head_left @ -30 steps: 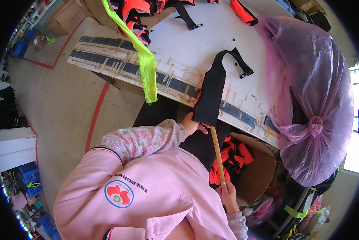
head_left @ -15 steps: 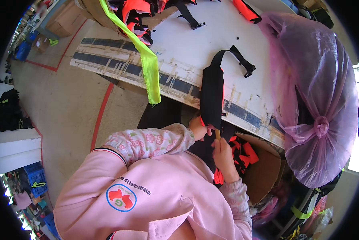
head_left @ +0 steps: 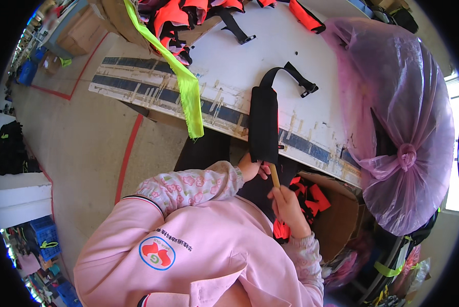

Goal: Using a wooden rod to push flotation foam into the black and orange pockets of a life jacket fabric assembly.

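A long black fabric piece (head_left: 264, 123) with a black strap and buckle (head_left: 297, 81) hangs over the front edge of the white table (head_left: 270, 46). My left hand (head_left: 251, 168) pinches its lower end. My right hand (head_left: 286, 203) grips a thin wooden stick (head_left: 274, 175) whose tip points up into the bottom of the black piece. My pink sleeves fill the lower part of the view.
A yellow-green strip (head_left: 184, 82) droops over the table edge at left. Orange and black fabric pieces (head_left: 188, 15) pile at the table's back. A large pink plastic bag (head_left: 398, 117) stands at right. A cardboard box (head_left: 337, 215) with orange pieces sits below the table.
My right hand has moved the stick from alongside the black piece to its lower end. The black piece has shifted slightly on the table edge.
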Tool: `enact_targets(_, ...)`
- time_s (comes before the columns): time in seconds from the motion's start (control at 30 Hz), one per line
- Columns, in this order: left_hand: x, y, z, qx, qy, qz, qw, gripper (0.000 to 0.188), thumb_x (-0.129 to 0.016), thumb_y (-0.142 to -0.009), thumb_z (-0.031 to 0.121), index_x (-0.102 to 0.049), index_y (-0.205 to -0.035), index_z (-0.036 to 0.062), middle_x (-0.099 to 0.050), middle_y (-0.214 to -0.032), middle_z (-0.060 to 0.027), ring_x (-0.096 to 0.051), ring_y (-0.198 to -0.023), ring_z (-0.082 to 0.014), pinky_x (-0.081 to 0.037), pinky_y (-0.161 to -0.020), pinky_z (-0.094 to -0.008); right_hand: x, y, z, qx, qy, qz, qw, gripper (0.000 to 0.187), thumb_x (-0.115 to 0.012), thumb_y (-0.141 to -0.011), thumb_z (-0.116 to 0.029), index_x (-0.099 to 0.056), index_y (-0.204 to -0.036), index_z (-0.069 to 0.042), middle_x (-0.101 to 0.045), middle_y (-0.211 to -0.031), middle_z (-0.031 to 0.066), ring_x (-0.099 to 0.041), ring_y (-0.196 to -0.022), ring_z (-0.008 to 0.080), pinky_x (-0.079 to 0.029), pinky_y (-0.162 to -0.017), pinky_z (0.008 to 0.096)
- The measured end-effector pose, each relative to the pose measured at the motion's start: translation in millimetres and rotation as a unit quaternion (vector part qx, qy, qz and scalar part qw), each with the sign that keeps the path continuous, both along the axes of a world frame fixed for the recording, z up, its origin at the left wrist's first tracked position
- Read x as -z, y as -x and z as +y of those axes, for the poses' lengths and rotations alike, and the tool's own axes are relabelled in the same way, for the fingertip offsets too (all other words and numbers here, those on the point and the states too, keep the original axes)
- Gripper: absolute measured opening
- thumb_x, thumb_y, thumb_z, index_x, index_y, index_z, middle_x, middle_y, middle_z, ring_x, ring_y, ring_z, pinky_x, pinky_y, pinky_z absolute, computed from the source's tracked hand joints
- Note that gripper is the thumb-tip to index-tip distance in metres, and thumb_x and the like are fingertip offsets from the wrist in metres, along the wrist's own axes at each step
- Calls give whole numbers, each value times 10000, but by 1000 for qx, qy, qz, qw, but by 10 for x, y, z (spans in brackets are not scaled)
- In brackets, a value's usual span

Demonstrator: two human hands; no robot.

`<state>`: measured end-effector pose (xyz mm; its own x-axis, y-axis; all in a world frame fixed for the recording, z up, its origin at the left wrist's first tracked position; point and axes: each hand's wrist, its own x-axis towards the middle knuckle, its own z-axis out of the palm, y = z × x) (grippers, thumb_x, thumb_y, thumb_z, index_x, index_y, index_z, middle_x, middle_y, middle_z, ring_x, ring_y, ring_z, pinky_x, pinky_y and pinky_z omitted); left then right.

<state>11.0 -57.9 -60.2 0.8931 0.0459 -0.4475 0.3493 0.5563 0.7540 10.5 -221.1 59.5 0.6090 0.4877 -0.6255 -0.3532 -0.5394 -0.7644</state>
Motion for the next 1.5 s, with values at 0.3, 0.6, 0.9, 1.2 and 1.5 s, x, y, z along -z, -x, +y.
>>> enact_targets(0.3, -59, -16, 19, 3, -30, 47, 998, 150, -353, -950, 106, -477, -942, 23, -510, -752, -91, -594, -576, -200, -523, -420, -327, -69, 95, -234, -79, 68, -191, 976, 234, -478, -906, -143, -540, -758, 28, -550, -582, 149, -556, -493, 228, -413, -469, 329)
enact_targets(0.6, -22, 8, -55, -45, -169, -65, 982, 257, -302, -963, 126, -532, -936, 15, -604, -735, -113, -580, -521, -163, -477, -461, -266, 263, -99, 322, 30, -37, -3, 999, 285, -385, -961, -239, -498, -815, -22, -427, -470, 17, -329, -289, 107, -259, -284, 254)
enact_targets(0.9, -169, -47, -120, -37, -53, -23, 998, 202, -391, -918, 116, -531, -823, 6, -572, -748, -94, -593, -580, -171, -472, -365, -255, -81, 676, -372, 230, -210, 242, 919, 278, -360, -978, -263, -498, -840, -65, -347, -493, -29, -260, -355, 56, -208, -333, 211)
enact_targets(1.2, 0, -36, -74, 27, -80, -28, 996, 255, -398, -927, 190, -576, -883, 13, -602, -706, -94, -574, -521, -145, -425, -385, -236, 73, 426, 140, 284, -227, 246, 898, 262, -360, -977, -275, -473, -850, -75, -333, -495, -22, -265, -327, 81, -221, -313, 237)
enact_targets(1.5, 95, -31, -5, 64, -137, -71, 986, 175, -486, -895, 163, -590, -844, 32, -591, -675, -42, -542, -556, -94, -433, -497, -240, 554, 101, 547, 316, -206, 130, 917, 264, -406, -962, -273, -473, -796, -79, -342, -462, -39, -295, -334, 56, -202, -302, 217)
